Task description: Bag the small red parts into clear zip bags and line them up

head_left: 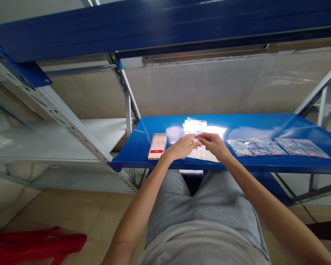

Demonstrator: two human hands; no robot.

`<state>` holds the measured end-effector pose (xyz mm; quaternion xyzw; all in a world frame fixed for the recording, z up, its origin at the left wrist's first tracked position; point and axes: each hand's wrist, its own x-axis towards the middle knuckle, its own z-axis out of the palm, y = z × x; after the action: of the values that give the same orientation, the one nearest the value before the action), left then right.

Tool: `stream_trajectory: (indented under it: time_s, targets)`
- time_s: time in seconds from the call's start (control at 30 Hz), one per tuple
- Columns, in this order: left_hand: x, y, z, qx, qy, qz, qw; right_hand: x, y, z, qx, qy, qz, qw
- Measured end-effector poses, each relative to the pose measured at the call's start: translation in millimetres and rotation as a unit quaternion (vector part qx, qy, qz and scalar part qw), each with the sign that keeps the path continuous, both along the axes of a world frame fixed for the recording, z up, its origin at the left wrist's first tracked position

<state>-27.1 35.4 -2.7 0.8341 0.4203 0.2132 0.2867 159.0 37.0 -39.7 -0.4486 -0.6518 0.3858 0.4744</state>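
My left hand (182, 146) and my right hand (213, 144) meet over the blue shelf (253, 127), fingertips close together. Both look closed in a pinch around something small and pale, with a hint of red, too small to name. Beneath them a white cloth or sheet (204, 154) lies partly hidden by the hands. Just behind the fingers is a small pile of clear plastic bags (195, 125). To the right, several flat clear zip bags (257, 148) lie in a row, with small red pieces near their lower edges.
A phone (157, 147) with a running timer lies left of my hands. Overhead crosses a blue shelf beam (165, 29). A perforated grey upright (63, 114) stands at the left, before white shelves (57, 145). On the floor at lower left is a red object (38, 244).
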Motion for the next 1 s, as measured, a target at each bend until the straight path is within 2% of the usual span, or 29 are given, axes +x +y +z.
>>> stream_trajectory:
  time_s: [0.1, 0.17, 0.27, 0.4, 0.57, 0.7, 0.8, 1.0]
  targets:
    - [-6, 0, 4.7, 0.007, -0.002, 0.054, 0.999, 8, 5, -5.9, 0.030, -0.040, -0.047, 0.998]
    - [-9, 1, 7.3, 0.006, -0.004, 0.085, 0.996, 12, 9, -13.3, 0.054, -0.121, -0.075, 0.988]
    - [-13, 4, 7.8, 0.012, -0.019, 0.121, 0.992, 12, 13, -26.4, 0.089, -0.264, -0.090, 0.956]
    - [-17, 10, 2.2, 0.012, -0.041, 0.140, 0.989, 4, 13, -39.6, 0.118, -0.372, -0.100, 0.915]
    - [-18, 12, -1.2, -0.012, -0.067, 0.145, 0.987, -1, 10, -44.4, 0.110, -0.421, -0.094, 0.895]
    - [-17, 12, 1.6, -0.025, -0.081, 0.162, 0.983, -1, 10, -44.6, 0.109, -0.424, -0.093, 0.894]
    - [-19, 14, 0.2, -0.040, -0.085, 0.147, 0.985, 3, 12, -39.9, 0.118, -0.398, -0.095, 0.905]
    - [-21, 21, -10.2, -0.079, -0.083, 0.080, 0.990, 16, 13, -13.3, 0.106, -0.233, -0.098, 0.962]
